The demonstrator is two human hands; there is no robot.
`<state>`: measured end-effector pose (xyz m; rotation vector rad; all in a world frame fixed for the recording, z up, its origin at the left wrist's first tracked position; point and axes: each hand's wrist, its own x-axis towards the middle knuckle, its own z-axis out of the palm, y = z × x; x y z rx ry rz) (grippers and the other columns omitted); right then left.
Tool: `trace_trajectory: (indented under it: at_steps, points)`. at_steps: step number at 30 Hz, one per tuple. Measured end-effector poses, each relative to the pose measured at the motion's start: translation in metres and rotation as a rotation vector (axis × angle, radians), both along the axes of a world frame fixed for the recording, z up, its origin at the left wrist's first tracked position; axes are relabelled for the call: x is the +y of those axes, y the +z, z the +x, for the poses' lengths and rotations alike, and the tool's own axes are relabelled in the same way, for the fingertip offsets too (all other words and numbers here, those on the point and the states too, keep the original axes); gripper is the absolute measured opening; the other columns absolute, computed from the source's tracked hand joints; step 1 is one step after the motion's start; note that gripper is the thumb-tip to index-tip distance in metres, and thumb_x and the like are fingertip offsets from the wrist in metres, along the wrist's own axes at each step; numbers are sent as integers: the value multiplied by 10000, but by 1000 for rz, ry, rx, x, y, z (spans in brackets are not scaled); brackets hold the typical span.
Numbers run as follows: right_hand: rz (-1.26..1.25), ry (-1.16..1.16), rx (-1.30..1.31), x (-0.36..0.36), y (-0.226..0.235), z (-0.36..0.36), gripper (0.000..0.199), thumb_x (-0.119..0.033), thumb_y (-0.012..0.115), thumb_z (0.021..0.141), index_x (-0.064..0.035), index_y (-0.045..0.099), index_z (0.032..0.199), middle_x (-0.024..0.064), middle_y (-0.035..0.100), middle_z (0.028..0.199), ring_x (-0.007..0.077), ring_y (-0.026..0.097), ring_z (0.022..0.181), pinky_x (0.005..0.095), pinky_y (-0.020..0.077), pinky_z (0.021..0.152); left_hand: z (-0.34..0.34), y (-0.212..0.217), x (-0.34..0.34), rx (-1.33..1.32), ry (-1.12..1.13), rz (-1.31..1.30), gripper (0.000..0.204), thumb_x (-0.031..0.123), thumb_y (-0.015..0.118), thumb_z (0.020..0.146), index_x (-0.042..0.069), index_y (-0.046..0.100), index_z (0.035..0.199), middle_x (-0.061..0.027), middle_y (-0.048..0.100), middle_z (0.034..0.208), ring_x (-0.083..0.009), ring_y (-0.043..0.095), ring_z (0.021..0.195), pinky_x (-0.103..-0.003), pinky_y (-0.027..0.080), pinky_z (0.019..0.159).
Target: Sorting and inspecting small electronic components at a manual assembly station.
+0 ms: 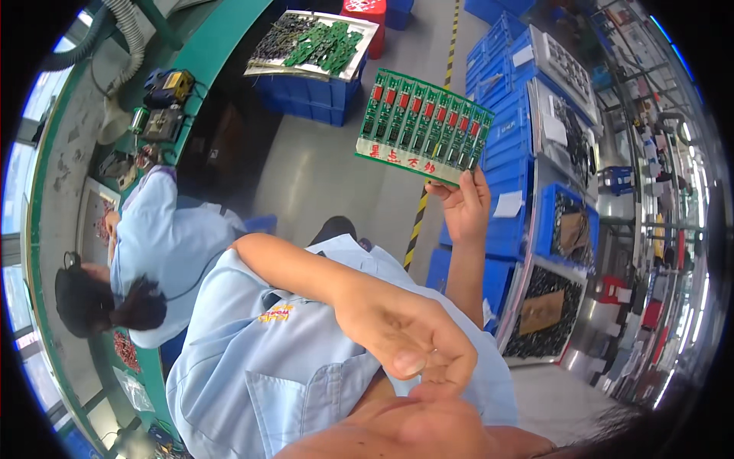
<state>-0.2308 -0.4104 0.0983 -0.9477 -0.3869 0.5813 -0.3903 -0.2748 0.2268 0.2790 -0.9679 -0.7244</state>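
Nearest to me, my left hand (pixel 405 333) hangs cupped and loose in front of my pale blue shirt (pixel 260 367) — its grip released, holding nothing. Farther out on the right, my right hand (pixel 465 205) has its grip pinched on the lower edge of a green circuit board panel (pixel 423 126), raised above the floor (pixel 329 176) — blue bins (pixel 505 161) stand just behind.

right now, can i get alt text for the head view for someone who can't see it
The right hand holds up a green panel of circuit boards by its lower edge, while the left hand curls empty near the camera. A co-worker in a light blue coat sits at a green workbench; blue bins line the right side.
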Motion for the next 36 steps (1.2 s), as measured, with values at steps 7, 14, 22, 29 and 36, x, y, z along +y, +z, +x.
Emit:
trace_trajectory:
  at_steps: [7,14,22,29,36]
  points:
    - [29,-4,-88,82,-22,204,332,-130,490,1106,4,542,1406,186,720,1241,294,763,955,362,652,820,210,-18,94,-24,-11,-55,686,629,728,911,-10,663,1153,-124,644,1079,-262,590,975,-384,473,906]
    - [-1,-50,-47,178,-27,410,335,-138,498,1104,-5,542,1408,189,729,1215,288,761,939,378,645,801,420,-12,212,-14,-67,-73,641,602,748,909,-7,671,1093,-95,641,998,-244,576,888,-377,465,854]
    - [-21,-105,84,272,-67,636,352,-132,511,1096,-12,533,1427,195,730,1211,293,757,951,406,642,800,634,-43,320,-13,87,-18,639,602,770,898,-1,680,1090,-86,642,948,-251,579,832,-362,474,823]
    - [4,273,49,389,-84,856,353,-141,513,1098,-6,529,1424,183,706,1268,309,756,982,394,655,821,808,-134,432,251,895,166,500,514,756,936,17,716,986,-129,696,954,-235,622,834,-371,497,835]
    - [-8,584,143,515,-97,1005,374,-137,520,1095,-4,514,1444,209,701,1275,320,754,964,410,652,799,861,-241,504,918,1603,175,323,336,659,997,14,663,1014,-140,668,985,-244,655,930,-390,554,902]
